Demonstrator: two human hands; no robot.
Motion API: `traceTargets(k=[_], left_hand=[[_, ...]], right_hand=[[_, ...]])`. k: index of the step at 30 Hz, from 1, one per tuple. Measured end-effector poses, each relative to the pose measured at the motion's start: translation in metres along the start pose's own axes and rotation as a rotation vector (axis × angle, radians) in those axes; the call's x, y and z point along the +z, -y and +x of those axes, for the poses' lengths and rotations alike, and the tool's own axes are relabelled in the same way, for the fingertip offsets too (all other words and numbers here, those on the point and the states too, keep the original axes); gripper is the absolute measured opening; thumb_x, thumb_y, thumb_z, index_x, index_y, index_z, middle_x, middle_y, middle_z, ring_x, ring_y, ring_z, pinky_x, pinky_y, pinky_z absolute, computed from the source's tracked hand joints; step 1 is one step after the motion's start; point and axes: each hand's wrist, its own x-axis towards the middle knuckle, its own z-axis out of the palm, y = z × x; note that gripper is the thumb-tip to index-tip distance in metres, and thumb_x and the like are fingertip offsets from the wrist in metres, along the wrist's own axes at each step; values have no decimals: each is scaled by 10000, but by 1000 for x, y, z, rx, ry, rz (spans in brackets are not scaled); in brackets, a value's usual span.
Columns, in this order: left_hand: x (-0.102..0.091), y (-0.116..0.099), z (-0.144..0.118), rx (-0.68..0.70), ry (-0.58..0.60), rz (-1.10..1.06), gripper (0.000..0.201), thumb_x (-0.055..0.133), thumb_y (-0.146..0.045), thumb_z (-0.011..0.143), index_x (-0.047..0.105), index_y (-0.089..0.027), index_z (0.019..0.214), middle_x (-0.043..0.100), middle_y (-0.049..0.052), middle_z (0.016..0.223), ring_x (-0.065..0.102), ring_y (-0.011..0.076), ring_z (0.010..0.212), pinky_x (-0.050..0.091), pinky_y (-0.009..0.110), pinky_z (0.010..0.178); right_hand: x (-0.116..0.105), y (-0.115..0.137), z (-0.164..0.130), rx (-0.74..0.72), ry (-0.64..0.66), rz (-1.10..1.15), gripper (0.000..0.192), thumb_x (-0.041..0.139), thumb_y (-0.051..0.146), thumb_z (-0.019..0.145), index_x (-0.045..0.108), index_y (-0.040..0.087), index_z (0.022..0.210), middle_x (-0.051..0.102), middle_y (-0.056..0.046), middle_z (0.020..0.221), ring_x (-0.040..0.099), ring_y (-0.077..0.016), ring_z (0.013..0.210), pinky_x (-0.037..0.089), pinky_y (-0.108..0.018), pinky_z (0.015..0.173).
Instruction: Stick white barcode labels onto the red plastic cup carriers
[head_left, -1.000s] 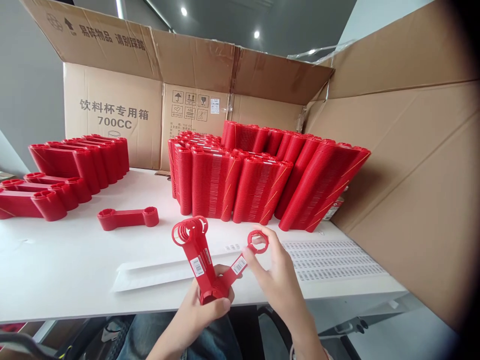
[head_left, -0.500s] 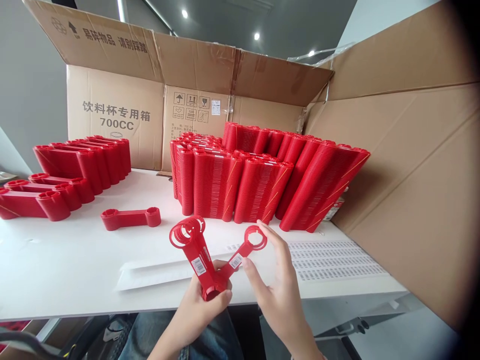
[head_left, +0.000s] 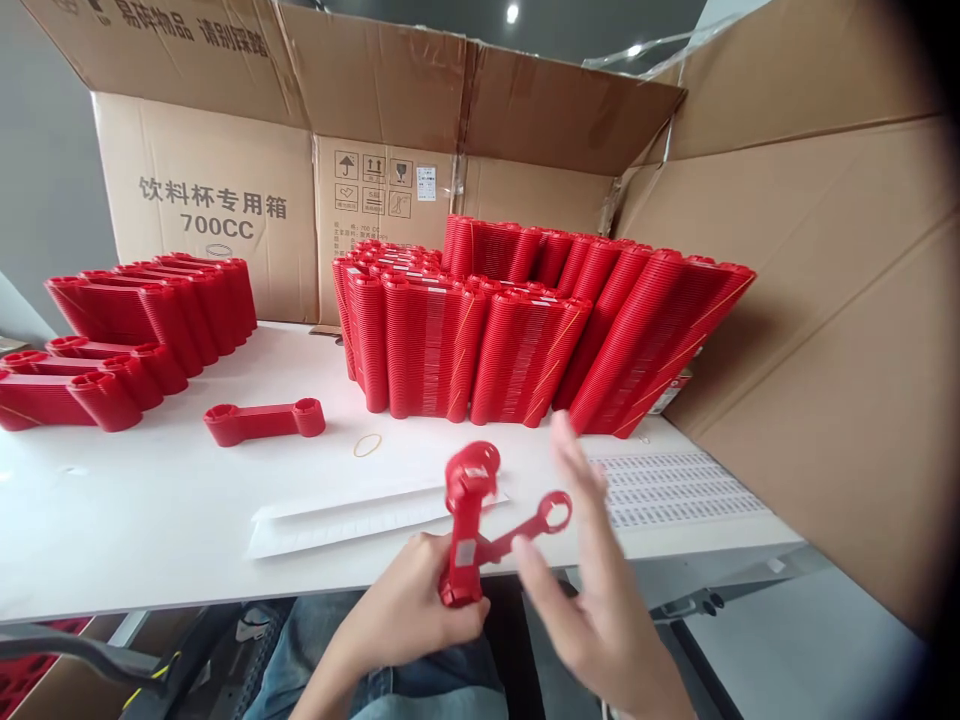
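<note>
My left hand (head_left: 401,605) is closed around the lower end of a small stack of red plastic two-ring cup carriers (head_left: 466,520), held over the table's front edge. A pale label shows on the stack's arm, though motion blurs it. One carrier (head_left: 529,528) fans out to the right from the stack, its ring end free. My right hand (head_left: 611,610) is beside that ring with thumb and fingers spread, blurred. Its thumb tip is close to the fanned carrier's arm; whether they touch I cannot tell.
Tall red carrier stacks (head_left: 431,350) stand at the back, with more stacks (head_left: 161,310) at left. A short stack (head_left: 262,424) lies nearer. A rubber band (head_left: 367,445), white strips (head_left: 330,525) and a label sheet (head_left: 682,490) are on the table. Cardboard (head_left: 787,300) walls the back and right.
My left hand has moved right with the carriers and turned them more upright. My right hand has shifted right, its fingers away from the ring. The rubber band has come into sight.
</note>
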Motion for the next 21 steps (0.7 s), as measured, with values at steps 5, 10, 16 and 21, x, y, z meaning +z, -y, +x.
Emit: traceTargets(k=[5, 10, 16, 21], left_hand=[[-12, 1, 16, -20, -272, -279, 194, 650, -320, 789, 614, -148, 872, 537, -40, 669, 381, 59, 471, 381, 238, 534], [-4, 18, 49, 49, -541, -541, 309, 670, -351, 797, 600, -117, 987, 537, -45, 676, 427, 60, 470, 371, 225, 498], [2, 36, 62, -2, -539, -590, 241, 679, -342, 780, 558, -137, 744, 541, -29, 666, 478, 70, 489, 360, 218, 488], [1, 33, 60, -11, -548, -586, 241, 687, -335, 761, 557, -140, 702, 549, -23, 655, 480, 70, 490, 357, 212, 493]], right_hand=[[3, -49, 21, 110, -180, -195, 388, 479, 253, 960, 499, 258, 1348, 556, -124, 1391, 510, -335, 1297, 283, -651, 1112], [57, -93, 40, 116, 281, -227, 296, 480, 127, 928, 655, 203, 1153, 675, -118, 1183, 591, -285, 1136, 442, -519, 985], [102, -94, 38, 30, 398, -229, 245, 503, 84, 919, 681, 212, 1028, 697, -79, 1093, 607, -266, 1072, 440, -507, 981], [110, -95, 34, 31, 389, -235, 240, 471, 48, 910, 652, 192, 973, 685, -99, 1071, 594, -283, 1053, 355, -600, 1036]])
